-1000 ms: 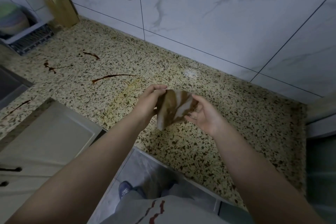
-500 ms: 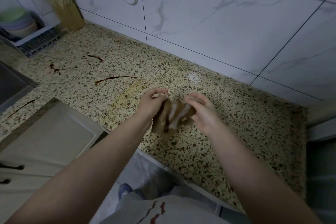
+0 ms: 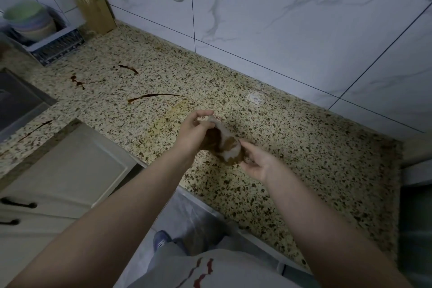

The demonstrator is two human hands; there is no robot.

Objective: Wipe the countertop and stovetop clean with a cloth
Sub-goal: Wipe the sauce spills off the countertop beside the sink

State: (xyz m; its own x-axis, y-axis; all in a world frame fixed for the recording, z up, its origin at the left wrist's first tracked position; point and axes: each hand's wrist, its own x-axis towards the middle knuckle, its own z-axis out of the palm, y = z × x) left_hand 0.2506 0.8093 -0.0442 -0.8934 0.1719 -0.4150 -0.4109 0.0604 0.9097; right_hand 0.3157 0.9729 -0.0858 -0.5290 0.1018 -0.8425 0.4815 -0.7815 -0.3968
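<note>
Cloth — seemingly bunched — gripped by both hands.

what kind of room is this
Most likely a home kitchen. A speckled stone countertop runs along a tiled wall, a holder of chopsticks and a rack of stacked bowls stand at the back, and part of a sink shows at the left.

Chopstick holder, stacked bowls in what looks like a rack.

Single head view, angled steeply down, close over countertop
</note>
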